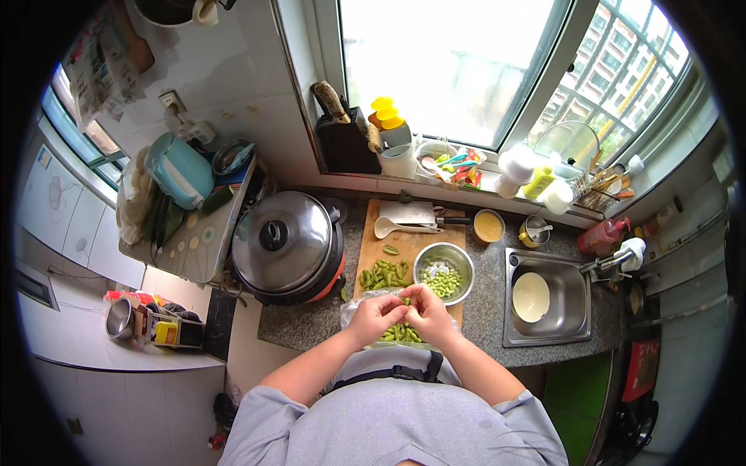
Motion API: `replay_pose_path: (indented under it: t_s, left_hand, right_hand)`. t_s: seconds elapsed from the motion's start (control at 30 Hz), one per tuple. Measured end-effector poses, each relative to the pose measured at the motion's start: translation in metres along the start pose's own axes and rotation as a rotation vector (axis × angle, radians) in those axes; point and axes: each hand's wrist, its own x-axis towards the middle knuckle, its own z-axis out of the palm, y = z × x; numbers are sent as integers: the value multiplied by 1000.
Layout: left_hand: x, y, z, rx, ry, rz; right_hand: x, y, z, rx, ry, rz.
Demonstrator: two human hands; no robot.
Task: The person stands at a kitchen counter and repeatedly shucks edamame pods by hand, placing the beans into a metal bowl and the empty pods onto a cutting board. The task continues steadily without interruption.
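Both my hands meet over a clear plastic bag point(353, 307) of edamame pods point(402, 333) near the counter's front edge. Between the fingertips of my left hand point(377, 317) and my right hand point(428, 314) is a green soybean pod point(406, 301), partly hidden by the fingers. Just beyond my right hand stands a steel bowl point(468, 269) with shelled green beans point(441, 282) in it. A heap of pods point(382, 274) lies left of the bowl on a wooden cutting board point(373, 242), with a single pod point(391, 249) a little above the heap.
A cleaver point(408, 212) and a white ladle point(402, 227) lie across the board's far end. To the left sits a lidded electric pot point(280, 244). On the right are a bowl of yellowish food point(488, 227), a yellow mug point(529, 240) and a sink point(574, 314) holding a white bowl point(531, 297).
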Motion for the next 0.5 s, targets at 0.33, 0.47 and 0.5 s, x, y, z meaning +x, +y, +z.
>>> replay_pose_path:
  t_s: [0.33, 0.47, 0.5]
  left_hand:
    - [-1, -24, 14, 291, 70, 249]
    - [-1, -30, 14, 433, 78, 370]
    - [-1, -29, 14, 458, 78, 385]
  right_hand:
    - [-7, -6, 11, -244, 100, -56]
    - [-8, -4, 11, -227, 97, -28]
    - [-9, -5, 11, -213, 91, -13]
